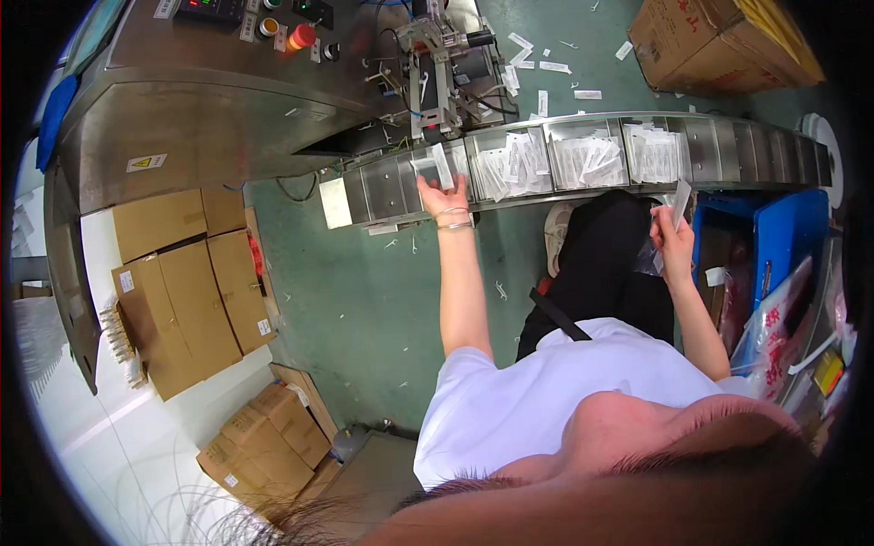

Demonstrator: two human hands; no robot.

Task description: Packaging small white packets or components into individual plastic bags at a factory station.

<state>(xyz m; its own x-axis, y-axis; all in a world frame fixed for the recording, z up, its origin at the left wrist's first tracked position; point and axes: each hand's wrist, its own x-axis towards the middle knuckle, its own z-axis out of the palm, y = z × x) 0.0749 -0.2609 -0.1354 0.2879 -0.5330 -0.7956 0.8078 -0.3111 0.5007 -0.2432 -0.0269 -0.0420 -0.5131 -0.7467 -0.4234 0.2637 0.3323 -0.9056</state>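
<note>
My left hand [443,197] reaches to the metal bucket conveyor [387,188], palm up with its fingers apart. A narrow white packet [442,164] stands slanted above the palm, its lower end between the fingers; whether it rests in the hand is not plain. My right hand [672,244], raised over my right knee, pinches another narrow white packet [680,204] with its printed face showing. Heaps of like packets [513,166] fill three compartments to the right of my left hand. The compartments farther right look bare.
A steel machine [218,114] with a red button stands at left, its metal mechanism [442,82] above the conveyor. Packets lie strewn on the green floor [391,291] behind it. Cardboard boxes [196,291] stack at left; another carton [710,45] stands far right. A blue bin [774,237] is beside me.
</note>
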